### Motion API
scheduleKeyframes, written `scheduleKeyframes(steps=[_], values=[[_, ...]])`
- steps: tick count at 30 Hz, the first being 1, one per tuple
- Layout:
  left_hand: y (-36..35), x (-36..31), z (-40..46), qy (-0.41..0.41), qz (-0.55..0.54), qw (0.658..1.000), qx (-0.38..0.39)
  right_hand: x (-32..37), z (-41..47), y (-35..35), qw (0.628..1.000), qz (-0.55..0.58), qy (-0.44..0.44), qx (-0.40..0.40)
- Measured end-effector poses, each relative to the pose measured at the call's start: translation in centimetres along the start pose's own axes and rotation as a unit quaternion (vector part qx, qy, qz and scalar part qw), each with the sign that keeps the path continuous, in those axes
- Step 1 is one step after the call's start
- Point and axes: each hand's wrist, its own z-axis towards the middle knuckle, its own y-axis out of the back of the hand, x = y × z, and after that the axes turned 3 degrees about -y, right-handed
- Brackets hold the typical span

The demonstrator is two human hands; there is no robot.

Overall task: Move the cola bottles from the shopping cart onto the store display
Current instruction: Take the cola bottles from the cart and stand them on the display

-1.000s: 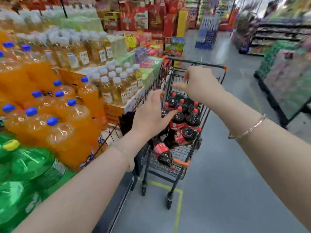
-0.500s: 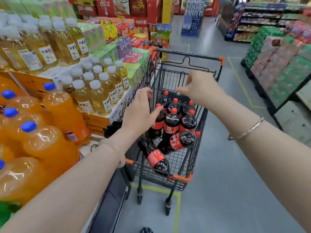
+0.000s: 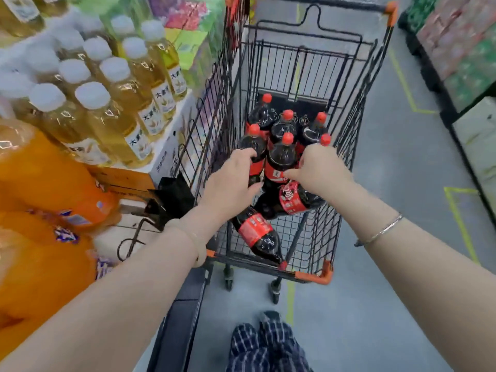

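Both hands are down inside the shopping cart (image 3: 357, 76), closing in on the cola bottles (image 3: 285, 124), so the step in hand looks like the first pick. The left hand (image 3: 230, 181) has its fingers curled against the side of an upright bottle (image 3: 253, 146) at the near left of the cluster; whether it already has a firm hold I cannot tell. The right hand (image 3: 319, 170) is cupped over another upright bottle (image 3: 325, 139) on the right, only the red cap showing above the knuckles, and its hold is hidden too. Between them stands a third bottle (image 3: 281, 157), and two more lie on their sides on the cart floor nearer the person. The store display (image 3: 112, 122), stacked with yellow and orange drinks, stands just left of the cart. The next move calls for a sure wrap round each bottle's body, a straight lift clear of the wire wall, then a swing left
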Motion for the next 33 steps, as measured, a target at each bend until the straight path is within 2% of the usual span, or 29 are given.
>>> scheduleKeyframes(steps=[5,8,12,21,27,33], values=[[-6.5,3.1,1.1,-0.001,0.016,0.994,0.104,-3.1,3.1,-7.6,0.993,-0.013,-0.066,0.101],[-11.3,5.4,1.2,-0.014,0.052,0.982,0.182,-5.2,4.4,-12.2,0.984,-0.02,-0.102,0.147],[-16.3,7.8,1.5,-0.051,0.089,0.963,0.248,-7.8,6.0,-17.6,0.972,-0.048,-0.119,0.197],[-24.4,11.2,2.8,-0.189,0.147,0.918,0.317,-11.6,8.2,-25.6,0.936,-0.105,-0.161,0.296],[-27.2,12.0,3.1,-0.219,0.198,0.873,0.388,-12.9,9.0,-28.5,0.888,-0.125,-0.151,0.416],[-28.8,11.5,2.9,-0.206,0.217,0.845,0.443,-14.2,8.9,-30.3,0.87,-0.131,-0.112,0.463]])
